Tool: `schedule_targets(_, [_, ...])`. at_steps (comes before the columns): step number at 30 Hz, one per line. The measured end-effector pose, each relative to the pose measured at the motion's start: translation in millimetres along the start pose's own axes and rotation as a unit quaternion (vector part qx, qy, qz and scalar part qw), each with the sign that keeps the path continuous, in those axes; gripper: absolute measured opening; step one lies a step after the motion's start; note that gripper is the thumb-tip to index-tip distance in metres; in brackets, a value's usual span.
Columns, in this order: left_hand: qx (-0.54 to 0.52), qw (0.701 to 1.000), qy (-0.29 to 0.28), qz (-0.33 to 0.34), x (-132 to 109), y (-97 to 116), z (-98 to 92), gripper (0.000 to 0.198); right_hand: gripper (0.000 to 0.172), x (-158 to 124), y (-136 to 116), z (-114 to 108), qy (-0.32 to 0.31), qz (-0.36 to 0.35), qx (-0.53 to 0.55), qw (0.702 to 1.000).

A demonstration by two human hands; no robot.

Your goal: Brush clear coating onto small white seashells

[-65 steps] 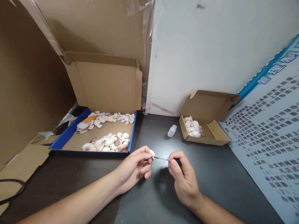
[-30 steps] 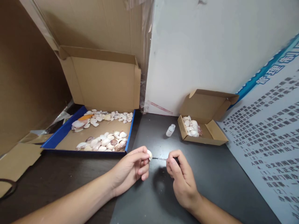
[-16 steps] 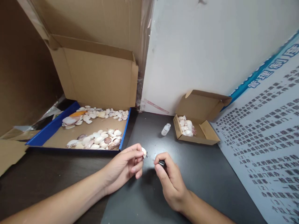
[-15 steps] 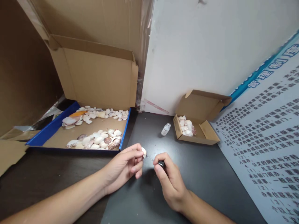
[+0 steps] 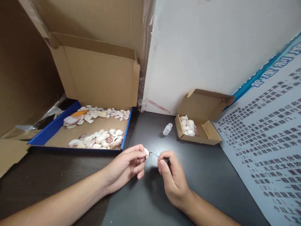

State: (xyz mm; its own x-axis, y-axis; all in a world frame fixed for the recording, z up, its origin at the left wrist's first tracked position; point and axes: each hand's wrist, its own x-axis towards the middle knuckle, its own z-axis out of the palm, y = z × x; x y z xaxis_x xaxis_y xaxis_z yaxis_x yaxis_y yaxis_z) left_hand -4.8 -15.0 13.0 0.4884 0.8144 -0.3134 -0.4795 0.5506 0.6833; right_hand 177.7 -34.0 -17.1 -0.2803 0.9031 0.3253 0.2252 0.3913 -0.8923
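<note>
Between the thumb and fingers of my left hand (image 5: 130, 163) is a small white seashell (image 5: 147, 153), held up over the dark table. My right hand (image 5: 172, 177) grips the black cap of a thin applicator brush (image 5: 154, 154). Its clear stem points left, and the dark tip is right beside the shell's edge; I cannot tell whether they touch. Farther back stands a small clear bottle (image 5: 167, 129) without a cap, its contents hard to make out.
A blue-edged cardboard box (image 5: 68, 135) on the left holds several white, brown and orange shells, its lid raised. At the right a smaller open carton (image 5: 209, 136) contains a pile of shells (image 5: 188, 126). A printed poster (image 5: 270, 141) runs along the right side.
My right hand has drawn slightly to the right with the applicator brush. The left hand still holds the shell, and the whole view has shifted a little.
</note>
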Motion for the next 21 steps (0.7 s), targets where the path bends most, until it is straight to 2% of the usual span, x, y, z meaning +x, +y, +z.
schedule_targets(12, [0.003,1.0,0.007,0.001,0.1,0.6,0.2,0.013,0.022,-2.6,2.4,-1.8,-0.043,0.031,0.052,0.997])
schedule_targets(21, [0.009,1.0,-0.002,0.0,-0.4,0.5,0.9,0.015,0.019,0.8,2.7,0.3,-0.004,0.008,0.051,0.999])
